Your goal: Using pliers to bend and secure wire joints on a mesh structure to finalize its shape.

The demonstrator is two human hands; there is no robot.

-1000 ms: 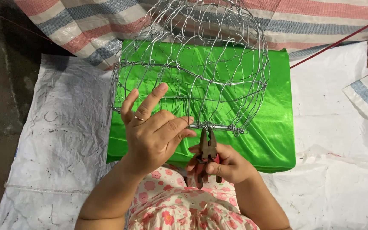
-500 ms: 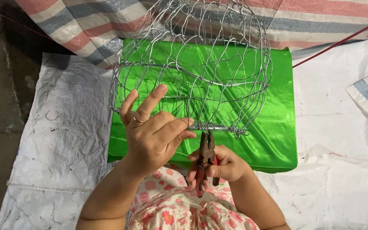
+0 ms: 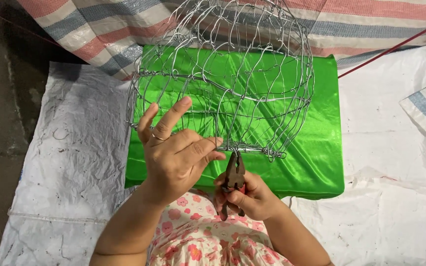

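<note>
A wire cage [image 3: 223, 79] stands on a cushion [image 3: 316, 148], which lies on a sheet [image 3: 390, 128]. The left hand [image 3: 173, 157] rests against the cage's near rim; right of it, the right hand [image 3: 250, 197] holds pliers [image 3: 234, 172] touching that rim.

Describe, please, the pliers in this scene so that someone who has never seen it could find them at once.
Start at the bright green satin cushion in the middle, with the domed silver wire cage standing on it. At the cage's near bottom rim, just beside the left hand, the right hand grips the dark metal pliers with red handles, nose up against the wire. They are the only tool in view.
</note>
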